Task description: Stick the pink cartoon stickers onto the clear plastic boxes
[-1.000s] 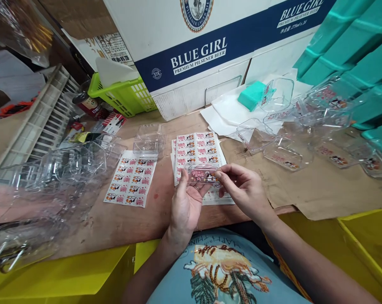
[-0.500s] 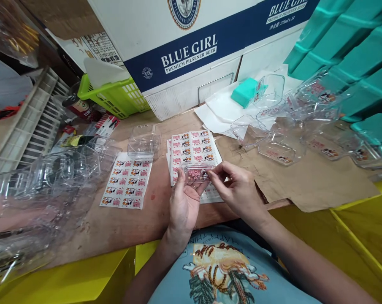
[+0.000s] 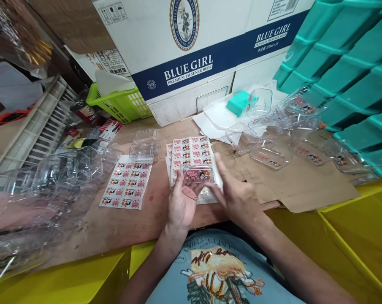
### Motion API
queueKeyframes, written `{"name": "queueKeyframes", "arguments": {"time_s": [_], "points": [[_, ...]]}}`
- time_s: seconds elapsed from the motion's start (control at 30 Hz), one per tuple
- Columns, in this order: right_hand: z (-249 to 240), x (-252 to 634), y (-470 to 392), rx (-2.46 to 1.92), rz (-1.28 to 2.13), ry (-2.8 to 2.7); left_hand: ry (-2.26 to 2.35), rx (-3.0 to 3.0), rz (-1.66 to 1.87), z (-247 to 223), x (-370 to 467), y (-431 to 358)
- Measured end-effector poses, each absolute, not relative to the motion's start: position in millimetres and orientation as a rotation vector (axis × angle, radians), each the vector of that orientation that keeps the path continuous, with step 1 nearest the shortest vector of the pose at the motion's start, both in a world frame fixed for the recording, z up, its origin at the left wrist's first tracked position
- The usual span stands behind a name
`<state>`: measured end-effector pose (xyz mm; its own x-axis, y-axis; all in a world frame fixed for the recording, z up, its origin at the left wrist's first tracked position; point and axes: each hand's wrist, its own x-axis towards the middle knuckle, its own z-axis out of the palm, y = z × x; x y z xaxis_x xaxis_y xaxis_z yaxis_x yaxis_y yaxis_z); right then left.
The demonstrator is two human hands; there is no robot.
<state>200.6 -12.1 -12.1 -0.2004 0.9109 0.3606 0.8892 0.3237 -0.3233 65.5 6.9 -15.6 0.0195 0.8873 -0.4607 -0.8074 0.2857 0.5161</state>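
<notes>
My left hand point(image 3: 183, 204) holds a small clear plastic box point(image 3: 197, 174) from its left side and below, thumb along the edge. On the box's face is a pink-lettered sticker point(image 3: 195, 175) with cartoon animals. Just right of the box is my right hand point(image 3: 237, 194), thumb and fingers spread apart and holding nothing. Beneath the box lies a stack of sticker sheets point(image 3: 191, 147), partly covered by the hands. Farther left, another sticker sheet point(image 3: 126, 181) lies flat, with an unlabelled clear box point(image 3: 144, 145) touching its top edge.
Several stickered clear boxes point(image 3: 269, 155) are spread at the right, near teal stacked bins point(image 3: 345, 71). Many clear boxes point(image 3: 60, 173) pile up on the left. A beer carton point(image 3: 191, 71) stands behind, beside a green basket point(image 3: 123, 103). Yellow bins point(image 3: 83, 274) line the front edge.
My right hand has let go of the sticker's right end and opened away from the box. The sticker now lies flat on the box. My left hand keeps its hold; the view has shifted slightly.
</notes>
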Motion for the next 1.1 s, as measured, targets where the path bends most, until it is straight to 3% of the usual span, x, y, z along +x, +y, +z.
{"name": "queueKeyframes", "arguments": {"time_s": [0.13,0.3,0.47,0.53,0.63,0.8,0.97,1.1], "points": [[-14,187,-25,-1.5,0.183,-2.358,0.857,0.069,1.29,-17,64,8],[-30,224,-21,-1.684,0.176,-2.082,0.754,0.094,1.264,-18,58,11],[-18,230,-10,-1.308,0.637,-1.74,0.675,0.221,1.14,-6,71,0],[-9,220,-7,-1.215,0.656,-1.749,0.671,0.389,1.215,1,81,-2],[8,228,13,-1.167,0.406,-1.885,0.744,0.584,1.272,5,87,4],[48,334,94,-1.556,-0.473,-1.707,1.166,1.104,1.283,-16,54,16],[62,422,160,-1.957,-0.563,-1.781,1.508,1.747,1.274,-40,2,36],[54,393,169,-1.87,-0.613,-1.878,1.577,2.043,0.979,-35,-9,83]]}}
